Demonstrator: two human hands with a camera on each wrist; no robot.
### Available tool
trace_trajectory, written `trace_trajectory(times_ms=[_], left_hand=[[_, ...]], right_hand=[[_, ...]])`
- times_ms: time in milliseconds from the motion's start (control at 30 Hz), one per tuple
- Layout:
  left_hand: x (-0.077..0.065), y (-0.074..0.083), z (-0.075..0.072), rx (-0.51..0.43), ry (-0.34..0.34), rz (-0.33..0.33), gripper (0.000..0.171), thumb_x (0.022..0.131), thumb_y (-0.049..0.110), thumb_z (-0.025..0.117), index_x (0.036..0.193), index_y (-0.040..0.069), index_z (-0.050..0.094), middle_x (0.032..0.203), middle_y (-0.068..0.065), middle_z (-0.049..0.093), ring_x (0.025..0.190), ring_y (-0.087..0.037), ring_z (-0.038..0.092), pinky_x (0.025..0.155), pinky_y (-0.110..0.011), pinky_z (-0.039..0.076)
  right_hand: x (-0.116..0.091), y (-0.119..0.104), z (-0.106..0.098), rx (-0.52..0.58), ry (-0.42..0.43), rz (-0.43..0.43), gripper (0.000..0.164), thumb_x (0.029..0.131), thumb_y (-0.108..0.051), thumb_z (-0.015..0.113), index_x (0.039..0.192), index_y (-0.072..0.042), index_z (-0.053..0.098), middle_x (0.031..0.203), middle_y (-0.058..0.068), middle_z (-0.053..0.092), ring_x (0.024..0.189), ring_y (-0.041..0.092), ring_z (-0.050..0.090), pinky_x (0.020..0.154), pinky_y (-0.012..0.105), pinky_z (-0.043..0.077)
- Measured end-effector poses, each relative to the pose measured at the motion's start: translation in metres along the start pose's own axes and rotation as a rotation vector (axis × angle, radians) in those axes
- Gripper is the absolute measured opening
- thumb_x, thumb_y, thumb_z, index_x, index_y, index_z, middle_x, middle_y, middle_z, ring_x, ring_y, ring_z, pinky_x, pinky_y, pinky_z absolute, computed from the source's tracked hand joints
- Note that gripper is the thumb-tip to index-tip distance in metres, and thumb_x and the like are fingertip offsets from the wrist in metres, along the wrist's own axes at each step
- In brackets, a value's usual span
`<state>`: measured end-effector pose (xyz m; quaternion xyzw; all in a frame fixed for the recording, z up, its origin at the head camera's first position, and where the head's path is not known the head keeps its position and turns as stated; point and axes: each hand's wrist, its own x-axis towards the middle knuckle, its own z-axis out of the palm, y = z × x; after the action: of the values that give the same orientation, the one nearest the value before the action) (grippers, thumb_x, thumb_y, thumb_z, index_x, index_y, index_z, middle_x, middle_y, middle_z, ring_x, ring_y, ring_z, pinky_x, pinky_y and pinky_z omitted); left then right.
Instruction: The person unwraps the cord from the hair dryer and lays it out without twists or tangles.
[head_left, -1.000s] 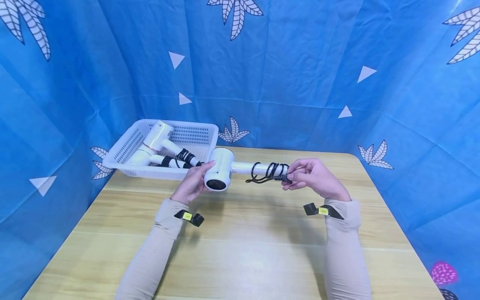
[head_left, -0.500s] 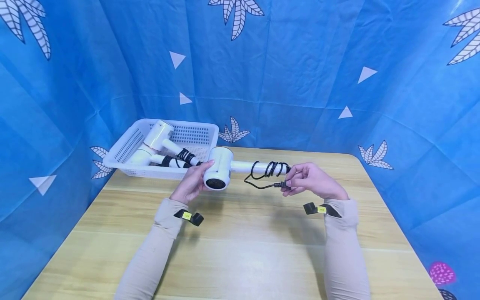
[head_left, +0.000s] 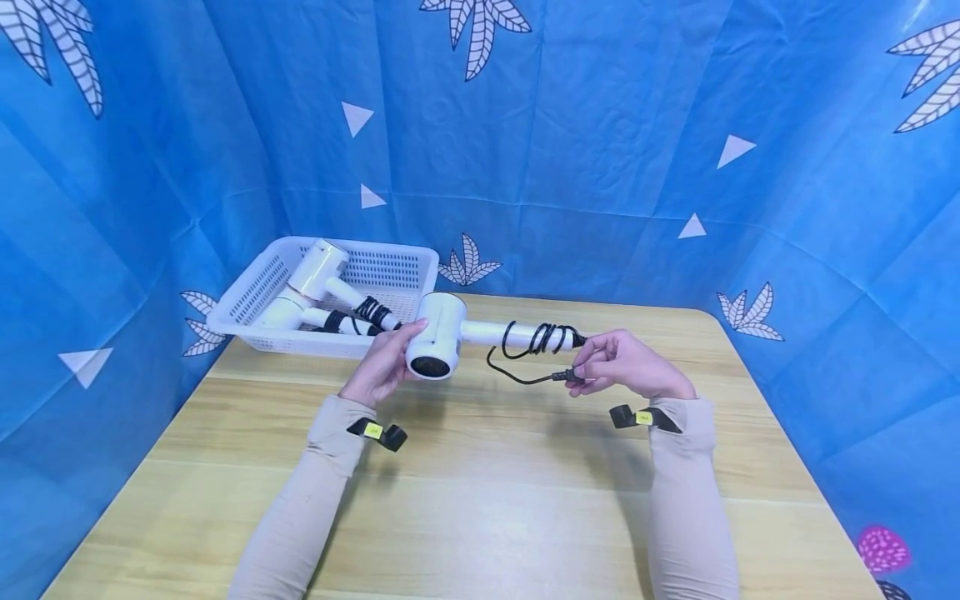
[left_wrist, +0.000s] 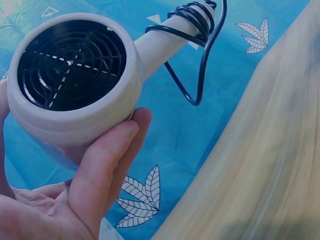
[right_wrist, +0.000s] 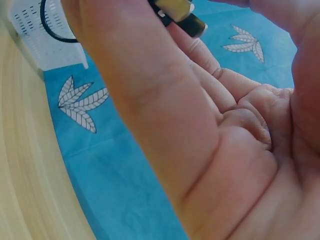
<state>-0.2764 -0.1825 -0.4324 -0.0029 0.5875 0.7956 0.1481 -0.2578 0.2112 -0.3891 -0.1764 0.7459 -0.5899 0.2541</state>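
A white hair dryer (head_left: 438, 333) is held level above the table, its handle pointing right. My left hand (head_left: 381, 364) grips it by the head; in the left wrist view the fingers curl round the body below the dark round grille (left_wrist: 72, 65). Black cord (head_left: 551, 337) is looped several times round the handle. Near the handle's end my right hand (head_left: 626, 367) pinches the plug (head_left: 567, 376) at the free end of the cord, and a loose length hangs in a curve below the handle. Metal prongs of the plug (right_wrist: 192, 25) show in the right wrist view.
A white perforated basket (head_left: 390, 265) stands at the back left of the wooden table (head_left: 480, 500). Inside lie two more white hair dryers (head_left: 318, 271) with black cords wound on their handles. Blue patterned cloth (head_left: 600, 150) hangs behind and at both sides.
My right hand has drawn the plug down and away from the handle, so a length of cord has come loose from the coils. The left hand and hair dryer have barely moved.
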Motion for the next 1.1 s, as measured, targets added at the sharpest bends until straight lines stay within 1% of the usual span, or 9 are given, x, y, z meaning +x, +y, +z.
trace_trajectory(times_ms=[100,200,400,500,633,800,933,1100], left_hand=[[0.000,0.000,0.000,0.002,0.002,0.000,0.047,0.104,0.034,0.059,0.133,-0.003,0.050,0.090,0.000,0.076,0.077,-0.014,0.078,0.068,-0.028,0.066],[0.001,0.000,0.001,0.003,0.001,0.001,0.045,0.105,0.033,0.059,0.131,-0.003,0.051,0.090,0.000,0.076,0.076,-0.013,0.078,0.067,-0.028,0.066],[0.001,-0.001,0.000,-0.001,0.005,0.002,0.043,0.105,0.033,0.059,0.130,-0.002,0.052,0.089,0.000,0.076,0.076,-0.013,0.077,0.066,-0.028,0.066],[0.001,-0.001,-0.001,0.000,0.013,0.003,0.041,0.105,0.033,0.059,0.128,0.000,0.052,0.089,0.000,0.075,0.074,-0.012,0.077,0.064,-0.026,0.066],[0.001,-0.001,-0.001,0.003,0.017,0.002,0.038,0.105,0.033,0.058,0.126,0.001,0.053,0.088,0.001,0.075,0.073,-0.011,0.076,0.062,-0.024,0.065],[0.001,0.000,-0.001,-0.006,0.012,0.005,0.037,0.105,0.033,0.058,0.124,0.002,0.054,0.088,0.001,0.076,0.074,-0.011,0.076,0.063,-0.025,0.065],[0.002,0.000,0.000,-0.013,0.011,0.005,0.036,0.104,0.032,0.058,0.122,0.001,0.054,0.087,0.001,0.076,0.074,-0.012,0.076,0.063,-0.026,0.065],[0.002,-0.001,0.000,-0.012,0.013,0.004,0.035,0.105,0.032,0.057,0.122,0.002,0.054,0.088,0.001,0.075,0.073,-0.011,0.076,0.062,-0.025,0.065]], right_hand=[[0.000,0.003,-0.002,0.000,-0.003,0.003,0.015,0.094,0.003,0.062,0.106,0.012,0.061,0.092,0.017,0.079,0.087,0.031,0.080,0.088,0.049,0.065],[-0.001,0.006,-0.005,-0.007,-0.010,0.000,0.017,0.095,0.003,0.062,0.107,0.013,0.060,0.094,0.019,0.079,0.088,0.032,0.080,0.088,0.049,0.065],[-0.002,0.011,-0.010,-0.019,-0.012,0.004,0.022,0.096,0.001,0.064,0.110,0.016,0.059,0.098,0.022,0.078,0.089,0.034,0.080,0.090,0.056,0.062],[-0.002,0.014,-0.013,-0.021,-0.006,0.015,0.022,0.096,0.000,0.064,0.110,0.016,0.059,0.099,0.022,0.078,0.089,0.033,0.080,0.089,0.053,0.063],[0.000,0.019,-0.017,-0.027,0.002,0.034,0.021,0.095,0.001,0.063,0.110,0.016,0.059,0.097,0.020,0.078,0.089,0.032,0.080,0.088,0.051,0.064],[0.002,0.025,-0.021,-0.023,0.008,0.052,0.019,0.096,0.002,0.062,0.110,0.014,0.060,0.095,0.015,0.078,0.089,0.029,0.080,0.094,0.056,0.061],[0.003,0.028,-0.023,-0.019,0.029,0.064,0.020,0.096,0.000,0.064,0.110,0.014,0.060,0.095,0.013,0.078,0.090,0.028,0.080,0.097,0.057,0.058],[0.005,0.033,-0.026,-0.005,0.074,0.066,0.026,0.097,-0.001,0.064,0.116,0.017,0.059,0.101,0.018,0.078,0.092,0.028,0.080,0.099,0.055,0.057]])
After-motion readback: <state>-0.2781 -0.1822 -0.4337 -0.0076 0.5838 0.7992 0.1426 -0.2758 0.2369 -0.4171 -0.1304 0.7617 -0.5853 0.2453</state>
